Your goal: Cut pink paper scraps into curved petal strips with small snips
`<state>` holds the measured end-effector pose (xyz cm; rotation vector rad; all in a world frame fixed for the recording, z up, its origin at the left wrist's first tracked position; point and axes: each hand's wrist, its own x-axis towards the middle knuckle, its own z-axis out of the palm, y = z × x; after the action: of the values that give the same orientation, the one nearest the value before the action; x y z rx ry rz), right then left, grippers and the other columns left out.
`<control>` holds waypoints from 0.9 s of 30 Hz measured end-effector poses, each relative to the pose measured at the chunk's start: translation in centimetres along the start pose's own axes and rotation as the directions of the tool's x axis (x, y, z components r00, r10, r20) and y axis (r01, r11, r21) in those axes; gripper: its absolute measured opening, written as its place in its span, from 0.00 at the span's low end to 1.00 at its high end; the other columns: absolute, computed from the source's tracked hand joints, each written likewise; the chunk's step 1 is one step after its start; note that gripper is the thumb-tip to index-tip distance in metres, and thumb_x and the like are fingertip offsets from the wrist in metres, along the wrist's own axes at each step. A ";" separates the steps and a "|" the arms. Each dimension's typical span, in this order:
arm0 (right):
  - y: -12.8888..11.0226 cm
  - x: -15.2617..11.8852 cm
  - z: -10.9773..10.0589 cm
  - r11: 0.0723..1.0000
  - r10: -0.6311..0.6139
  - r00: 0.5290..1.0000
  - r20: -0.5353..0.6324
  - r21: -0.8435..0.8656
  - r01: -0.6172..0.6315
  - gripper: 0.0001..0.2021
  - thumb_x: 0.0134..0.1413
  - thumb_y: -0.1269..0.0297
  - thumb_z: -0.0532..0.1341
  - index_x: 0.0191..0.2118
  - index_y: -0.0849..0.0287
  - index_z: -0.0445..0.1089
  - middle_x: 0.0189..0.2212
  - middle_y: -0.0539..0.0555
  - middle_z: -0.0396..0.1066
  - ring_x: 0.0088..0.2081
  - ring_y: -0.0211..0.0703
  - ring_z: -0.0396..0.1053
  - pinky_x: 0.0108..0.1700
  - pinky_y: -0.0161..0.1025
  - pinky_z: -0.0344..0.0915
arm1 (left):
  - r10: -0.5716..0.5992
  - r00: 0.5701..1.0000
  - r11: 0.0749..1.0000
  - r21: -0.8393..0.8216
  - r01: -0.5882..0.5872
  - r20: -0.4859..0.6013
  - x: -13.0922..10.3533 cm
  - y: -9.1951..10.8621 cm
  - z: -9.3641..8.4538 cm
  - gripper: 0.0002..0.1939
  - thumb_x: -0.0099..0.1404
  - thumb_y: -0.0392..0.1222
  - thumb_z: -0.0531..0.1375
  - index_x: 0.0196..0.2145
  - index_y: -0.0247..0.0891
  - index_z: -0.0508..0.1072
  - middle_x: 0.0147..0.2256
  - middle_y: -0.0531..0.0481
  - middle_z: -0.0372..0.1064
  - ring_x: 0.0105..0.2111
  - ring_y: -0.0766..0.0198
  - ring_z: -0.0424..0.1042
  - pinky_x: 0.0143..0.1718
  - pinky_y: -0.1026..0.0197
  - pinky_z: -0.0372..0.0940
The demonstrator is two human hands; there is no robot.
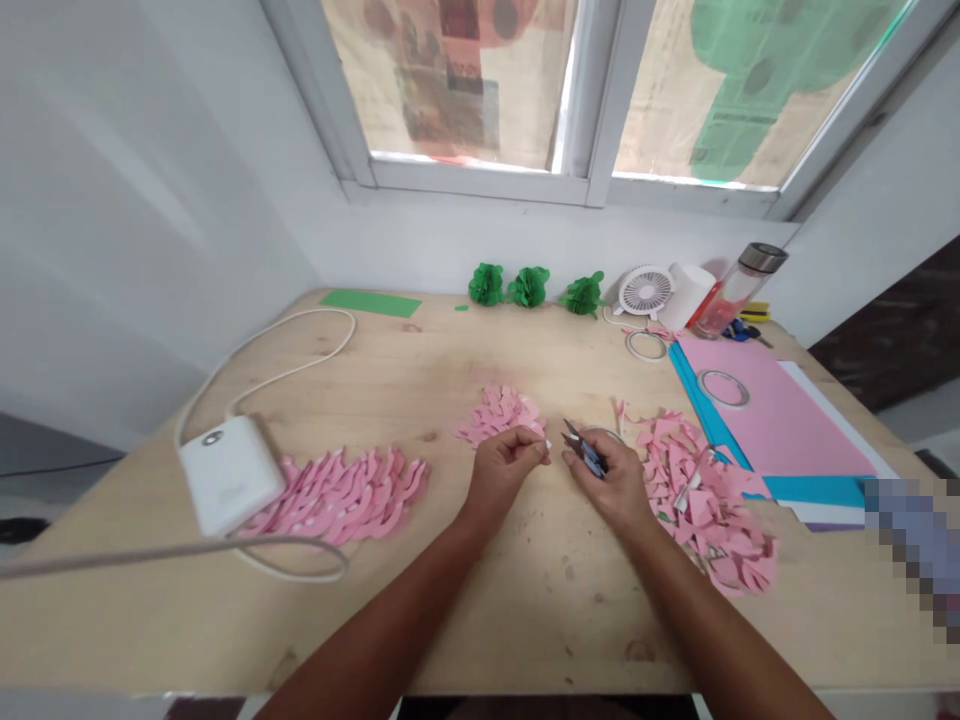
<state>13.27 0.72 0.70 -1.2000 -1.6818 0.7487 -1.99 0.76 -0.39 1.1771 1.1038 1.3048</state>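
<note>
Near the middle of the wooden table (420, 610), my left hand (510, 466) is pinched closed on a tiny white piece (549, 446). Just to its right, my right hand (616, 478) is wrapped round small scissors (588, 452), whose dark blades point up and left, apart from each other. A small heap of pink paper pieces (495, 408) lies right behind my left hand. To the right of my right hand is a larger pile of pink paper scraps (720, 520). Wavy pink strips (352, 495) lie in rows at the left.
A white power bank (231, 475) with a cable sits at the left. Green paper balls (528, 287), a green strip (371, 302), a small fan (646, 291) and a glass bottle (739, 290) stand or lie along the back. Pink sheets (780, 410) and tape rolls are at right.
</note>
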 end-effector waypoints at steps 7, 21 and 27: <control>-0.1 -0.3 0.1 0.993 -0.088 0.995 0.053 -0.078 0.092 0.06 0.47 0.67 0.57 0.32 0.58 0.70 0.23 0.49 0.67 0.25 0.37 0.64 0.28 0.32 0.60 | -0.064 0.997 0.993 -0.094 0.067 0.034 -0.3 0.3 0.5 0.07 0.51 0.39 0.60 0.20 0.34 0.70 0.20 0.52 0.66 0.24 0.68 0.65 0.30 0.65 0.62; 0.4 -0.4 0.2 0.971 -0.192 0.978 0.079 -0.130 0.201 0.10 0.44 0.72 0.57 0.35 0.58 0.69 0.27 0.51 0.70 0.29 0.39 0.67 0.32 0.34 0.62 | -0.163 0.985 0.960 -0.221 0.172 0.057 -0.4 0.3 0.9 0.04 0.49 0.37 0.61 0.22 0.33 0.72 0.21 0.53 0.68 0.23 0.69 0.66 0.30 0.65 0.62; 0.6 -0.4 0.1 0.967 -0.190 0.978 0.082 -0.154 0.200 0.10 0.45 0.72 0.57 0.36 0.58 0.69 0.27 0.51 0.70 0.29 0.40 0.67 0.32 0.34 0.61 | -0.157 0.985 0.961 -0.221 0.167 0.065 -0.3 -0.1 0.8 0.04 0.51 0.37 0.61 0.23 0.33 0.72 0.22 0.51 0.69 0.24 0.68 0.66 0.30 0.64 0.63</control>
<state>13.45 0.55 -0.04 -1.1085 -1.9146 0.5441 -1.16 0.42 -0.42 0.9240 0.9684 1.2334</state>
